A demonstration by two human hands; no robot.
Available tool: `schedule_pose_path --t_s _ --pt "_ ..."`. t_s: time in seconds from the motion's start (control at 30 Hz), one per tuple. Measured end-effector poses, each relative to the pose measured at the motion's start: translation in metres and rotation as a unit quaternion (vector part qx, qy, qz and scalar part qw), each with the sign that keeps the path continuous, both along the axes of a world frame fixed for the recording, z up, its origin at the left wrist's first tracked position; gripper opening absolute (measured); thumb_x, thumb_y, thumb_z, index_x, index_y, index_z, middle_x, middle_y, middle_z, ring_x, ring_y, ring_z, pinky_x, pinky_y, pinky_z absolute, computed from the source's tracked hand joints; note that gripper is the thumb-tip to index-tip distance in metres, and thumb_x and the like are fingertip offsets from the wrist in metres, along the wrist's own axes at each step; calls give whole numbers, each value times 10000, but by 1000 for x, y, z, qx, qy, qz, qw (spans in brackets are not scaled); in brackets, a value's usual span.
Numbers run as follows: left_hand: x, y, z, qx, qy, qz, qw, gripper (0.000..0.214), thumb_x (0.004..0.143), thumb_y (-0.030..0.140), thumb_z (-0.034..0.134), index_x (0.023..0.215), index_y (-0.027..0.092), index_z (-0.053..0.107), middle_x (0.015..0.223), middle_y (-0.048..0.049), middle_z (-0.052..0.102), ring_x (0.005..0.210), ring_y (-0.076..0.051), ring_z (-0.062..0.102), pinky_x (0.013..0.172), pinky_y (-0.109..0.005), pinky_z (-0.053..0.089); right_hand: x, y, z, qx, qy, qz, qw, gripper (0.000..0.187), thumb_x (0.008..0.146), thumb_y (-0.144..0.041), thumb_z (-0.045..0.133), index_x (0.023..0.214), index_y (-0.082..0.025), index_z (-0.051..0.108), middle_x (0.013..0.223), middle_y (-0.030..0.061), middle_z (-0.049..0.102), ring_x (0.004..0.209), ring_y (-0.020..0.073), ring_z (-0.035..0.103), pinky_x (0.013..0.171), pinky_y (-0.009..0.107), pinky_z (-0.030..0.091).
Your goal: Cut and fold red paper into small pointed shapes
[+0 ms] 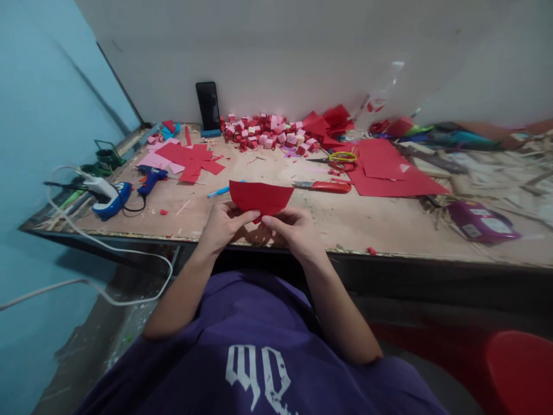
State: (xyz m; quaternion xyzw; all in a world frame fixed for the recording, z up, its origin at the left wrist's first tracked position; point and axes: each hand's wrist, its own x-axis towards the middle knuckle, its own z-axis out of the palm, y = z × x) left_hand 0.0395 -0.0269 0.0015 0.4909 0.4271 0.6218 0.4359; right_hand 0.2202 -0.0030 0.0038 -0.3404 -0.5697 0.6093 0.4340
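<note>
A piece of red paper (261, 195) is held up over the table's front edge, its top edge slightly curved. My left hand (222, 226) grips its lower left part, thumb pressed on the near face. On the other side my right hand (296, 229) pinches the lower right part, its thumb tip close to the left one. The fingers behind the paper are partly hidden. Just beyond the paper lie a blue pen (220, 191) on the left and a red-handled cutter knife (330, 187) on the right.
Small pink and red paper cubes (270, 134) are heaped by the wall beside a phone (208, 106). Yellow-handled scissors (343, 157) and red sheets (389, 170) lie right. A glue gun (151, 178), cut paper strips (190, 161) and a power strip (111, 202) with a white cable are left.
</note>
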Motion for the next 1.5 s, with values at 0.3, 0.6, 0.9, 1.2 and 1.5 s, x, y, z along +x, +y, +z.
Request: schedule_pose_path --t_s 0.3,0.6,0.9,1.2,1.5 --pt "-4 -4 0 -42 -56 -74 995 295 753 412 866 744 147 738 629 -52 744 510 -162 677 538 -273 577 -1 5 4 -28 92 -79 992 530 834 -741 725 897 -217 776 808 54 770 663 172 694 578 288 576" --pt "-5 -1 1 -49 -23 -94 994 283 761 419 861 815 166 745 603 -7 701 501 -130 649 546 -249 575 -3 6 5 -34 82 -47 995 600 829 -788 682 1004 -219 758 1101 121 813 1022 299 774 679 354 644" --pt "-4 -1 2 -39 -24 -63 997 261 739 415 843 763 189 716 567 7 664 475 -124 604 509 -249 523 1 3 3 -53 124 8 991 600 819 -744 738 1110 -221 772 1188 134 797 1001 295 787 725 381 667" --pt "-3 -3 4 4 31 -53 998 276 781 441 824 819 178 748 651 -10 701 561 -159 644 581 -288 545 0 3 -2 -9 125 -34 992 430 779 -582 878 1065 -267 819 1003 28 821 721 165 762 693 292 643" --pt "0 -7 1 12 114 -17 993 293 784 390 833 929 137 821 888 -83 821 793 -232 749 720 -316 600 0 3 -3 -23 95 -27 995 287 761 -452 921 945 -240 863 977 44 840 780 170 765 730 271 625"
